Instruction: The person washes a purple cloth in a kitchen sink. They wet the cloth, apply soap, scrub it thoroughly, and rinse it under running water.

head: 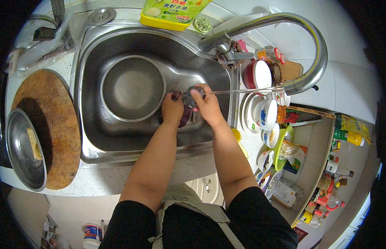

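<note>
My right hand (207, 104) holds a grey steel-wool scrubber (193, 97) under the stream of water (242, 91) from the chrome faucet (314, 62). Close on its left, my left hand (173, 107) grips a dark, reddish-brown item (176, 96) whose kind I cannot tell. A dark maroon cloth (185, 116) hangs between the hands, over the sink. To the left of both hands, a round metal pan (134, 88) rests in the stainless steel sink (118, 149).
A round wooden board (63, 124) with a metal pan lid (21, 149) lies left of the sink. Stacked bowls and plates (267, 115) stand on the right, near a yellow brush (236, 135). A yellow-green detergent tub (171, 14) sits behind the sink.
</note>
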The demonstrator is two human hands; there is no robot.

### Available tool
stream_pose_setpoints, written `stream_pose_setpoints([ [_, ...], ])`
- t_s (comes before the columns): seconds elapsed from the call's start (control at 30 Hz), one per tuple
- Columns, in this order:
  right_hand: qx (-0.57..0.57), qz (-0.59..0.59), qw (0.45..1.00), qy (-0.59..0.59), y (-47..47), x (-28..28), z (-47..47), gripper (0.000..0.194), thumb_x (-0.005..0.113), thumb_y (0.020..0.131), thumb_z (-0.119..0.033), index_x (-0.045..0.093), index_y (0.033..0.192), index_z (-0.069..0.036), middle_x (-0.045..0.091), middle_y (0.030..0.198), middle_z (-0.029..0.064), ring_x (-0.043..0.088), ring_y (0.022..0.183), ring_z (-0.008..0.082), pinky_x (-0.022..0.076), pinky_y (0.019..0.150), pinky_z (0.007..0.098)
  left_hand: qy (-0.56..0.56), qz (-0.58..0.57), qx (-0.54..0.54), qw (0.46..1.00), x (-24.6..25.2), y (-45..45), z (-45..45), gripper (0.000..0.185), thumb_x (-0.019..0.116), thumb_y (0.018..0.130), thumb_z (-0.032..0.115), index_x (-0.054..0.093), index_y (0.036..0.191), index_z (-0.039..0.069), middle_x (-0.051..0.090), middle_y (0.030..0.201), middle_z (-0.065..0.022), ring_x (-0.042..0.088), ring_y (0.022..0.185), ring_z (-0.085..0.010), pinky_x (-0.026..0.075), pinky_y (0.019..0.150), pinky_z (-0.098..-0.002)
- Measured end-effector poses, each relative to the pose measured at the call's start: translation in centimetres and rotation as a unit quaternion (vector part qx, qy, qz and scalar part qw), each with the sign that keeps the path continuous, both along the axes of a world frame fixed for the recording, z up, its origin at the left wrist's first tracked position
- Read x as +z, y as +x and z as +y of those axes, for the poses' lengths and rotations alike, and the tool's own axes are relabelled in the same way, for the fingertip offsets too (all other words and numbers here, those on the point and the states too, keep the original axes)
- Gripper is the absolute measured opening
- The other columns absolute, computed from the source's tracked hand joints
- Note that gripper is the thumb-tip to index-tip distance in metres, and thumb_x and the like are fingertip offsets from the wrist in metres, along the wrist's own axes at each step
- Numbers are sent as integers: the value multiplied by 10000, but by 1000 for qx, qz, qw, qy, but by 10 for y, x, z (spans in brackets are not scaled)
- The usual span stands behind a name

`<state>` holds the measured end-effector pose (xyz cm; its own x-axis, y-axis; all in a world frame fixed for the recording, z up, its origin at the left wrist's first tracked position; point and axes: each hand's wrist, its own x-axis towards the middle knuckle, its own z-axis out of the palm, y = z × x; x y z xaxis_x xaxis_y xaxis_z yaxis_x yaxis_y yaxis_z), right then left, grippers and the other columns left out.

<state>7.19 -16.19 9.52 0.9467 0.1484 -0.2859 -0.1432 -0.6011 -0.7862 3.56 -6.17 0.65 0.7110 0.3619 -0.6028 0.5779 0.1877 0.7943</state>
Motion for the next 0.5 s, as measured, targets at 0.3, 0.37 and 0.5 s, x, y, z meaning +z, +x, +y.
stream_pose_setpoints([
  [0.3, 57, -147, 949, -274, 3, 17, -3, 334, 709, 810, -143, 531, 1081, -61, 637, 847, 171, 650, 778, 294, 547, 765, 418, -67, -15, 38, 997, -6, 4, 0, 435, 739, 805, 349, 628, 1034, -4, 662, 986, -121, 609, 916, -257, 473, 817, -367],
  [0.37, 176, 3, 851, -495, 8, -31, -57, 305, 668, 839, -173, 558, 1104, -68, 647, 875, 203, 647, 820, 388, 521, 791, 479, -90, -17, 25, 995, -1, -1, -18, 410, 760, 797, 320, 630, 1009, -6, 657, 952, -91, 602, 870, -210, 478, 793, -348],
  [0.5, 103, -197, 875, -429, 9, 15, -16, 347, 639, 860, -236, 556, 1162, -87, 615, 992, 197, 639, 841, 406, 537, 739, 490, -32, -2, 44, 999, 1, -8, -2, 465, 768, 781, 332, 616, 1046, -17, 653, 982, -108, 611, 894, -230, 480, 814, -351],
])
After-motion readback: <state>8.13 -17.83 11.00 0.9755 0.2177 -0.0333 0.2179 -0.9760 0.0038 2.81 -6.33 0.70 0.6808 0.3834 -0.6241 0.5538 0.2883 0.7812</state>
